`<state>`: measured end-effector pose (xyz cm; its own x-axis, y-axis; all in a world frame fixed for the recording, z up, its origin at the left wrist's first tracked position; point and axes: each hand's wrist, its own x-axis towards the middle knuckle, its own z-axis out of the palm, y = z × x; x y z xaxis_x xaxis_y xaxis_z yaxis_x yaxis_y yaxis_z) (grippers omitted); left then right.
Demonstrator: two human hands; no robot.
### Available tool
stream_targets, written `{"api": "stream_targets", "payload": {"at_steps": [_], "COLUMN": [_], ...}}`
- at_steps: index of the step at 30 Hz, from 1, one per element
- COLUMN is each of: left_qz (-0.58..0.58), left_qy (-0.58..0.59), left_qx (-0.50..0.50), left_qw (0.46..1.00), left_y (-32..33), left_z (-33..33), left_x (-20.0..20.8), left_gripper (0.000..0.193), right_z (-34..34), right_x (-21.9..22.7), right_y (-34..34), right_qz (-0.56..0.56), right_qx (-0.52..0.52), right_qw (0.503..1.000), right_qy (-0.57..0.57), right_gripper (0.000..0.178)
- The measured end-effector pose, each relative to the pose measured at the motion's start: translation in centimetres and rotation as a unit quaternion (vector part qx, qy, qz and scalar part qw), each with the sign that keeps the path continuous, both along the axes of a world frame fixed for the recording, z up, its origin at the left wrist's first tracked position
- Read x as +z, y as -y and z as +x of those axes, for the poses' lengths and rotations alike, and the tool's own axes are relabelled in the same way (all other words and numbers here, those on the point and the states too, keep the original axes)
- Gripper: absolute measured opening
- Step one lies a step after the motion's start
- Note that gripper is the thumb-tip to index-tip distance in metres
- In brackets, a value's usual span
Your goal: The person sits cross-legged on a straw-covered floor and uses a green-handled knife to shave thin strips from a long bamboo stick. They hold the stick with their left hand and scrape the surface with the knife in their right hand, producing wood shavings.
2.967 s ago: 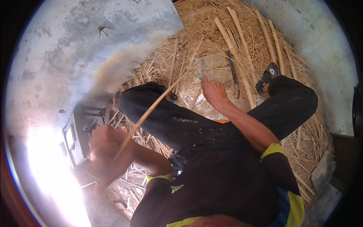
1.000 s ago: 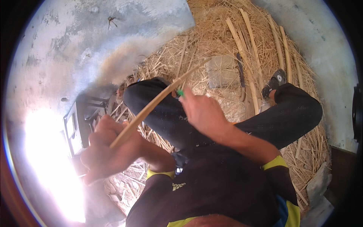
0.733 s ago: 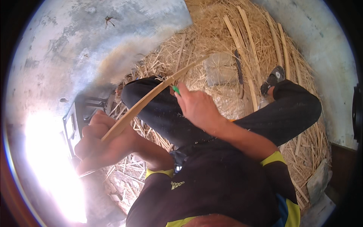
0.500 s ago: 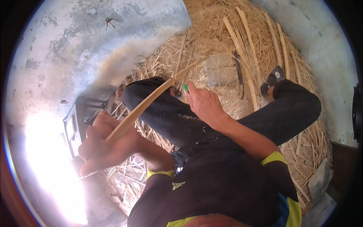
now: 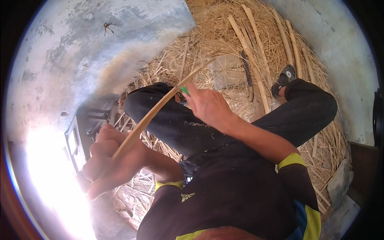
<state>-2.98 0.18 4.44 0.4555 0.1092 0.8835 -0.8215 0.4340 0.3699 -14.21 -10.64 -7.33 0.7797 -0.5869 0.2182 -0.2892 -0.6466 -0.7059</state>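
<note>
A long, pale strip of wood or bamboo (image 5: 154, 112) slants up and away from my left hand (image 5: 116, 158), its far end tapering over the litter on the floor. My left hand is closed round the strip's near end. Over my bent left leg, my right hand (image 5: 208, 106) is closed on a small tool with a green part (image 5: 184, 90) showing. That green part lies close beside the strip's edge; whether it touches, I cannot tell. The rest of the tool is hidden by my fingers.
Straw-like shavings (image 5: 208, 24) cover the floor around my crossed legs. Several long pale poles (image 5: 256, 56) lie ahead to the right, beside a dark curved blade-like tool (image 5: 247, 74) and a flat stone block (image 5: 228, 72). A stained wall (image 5: 80, 52) rises at the left, near bright light.
My right hand and the green tool have shifted left, closer to the strip. My left hand keeps its hold on the near end. The whole view has shifted slightly.
</note>
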Motion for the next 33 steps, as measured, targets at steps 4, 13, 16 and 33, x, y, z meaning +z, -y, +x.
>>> {"api": "stream_targets", "payload": {"at_steps": [4, 13, 16, 33], "left_qz": [0.001, -0.009, -0.018, 0.077], "left_qy": [-0.036, -0.031, -0.059, 0.02], "left_qx": [0.069, 0.076, 0.098, 0.088], "left_qw": [0.997, 0.997, 0.993, 0.993], "left_y": [0.8, 1.4, 1.0, -0.2], "left_z": [0.5, 0.9, 0.3, 2.1], "left_x": [0.5, 1.1, 1.0, 0.3], "left_gripper": [0.06, 0.064, 0.064, 0.061], "right_z": [1.5, 0.3, 0.8, 3.7], "right_x": [-3.5, -12.7, -11.8, -15.3], "right_y": [2.0, 7.8, 7.3, 8.9], "right_qz": [-0.065, -0.093, -0.087, -0.044], "right_qx": [-0.065, -0.15, -0.131, -0.164], "right_qw": [0.993, 0.968, 0.971, 0.971], "right_qy": [-0.068, -0.18, -0.179, -0.168], "right_gripper": [0.021, 0.014, 0.013, 0.017]}}
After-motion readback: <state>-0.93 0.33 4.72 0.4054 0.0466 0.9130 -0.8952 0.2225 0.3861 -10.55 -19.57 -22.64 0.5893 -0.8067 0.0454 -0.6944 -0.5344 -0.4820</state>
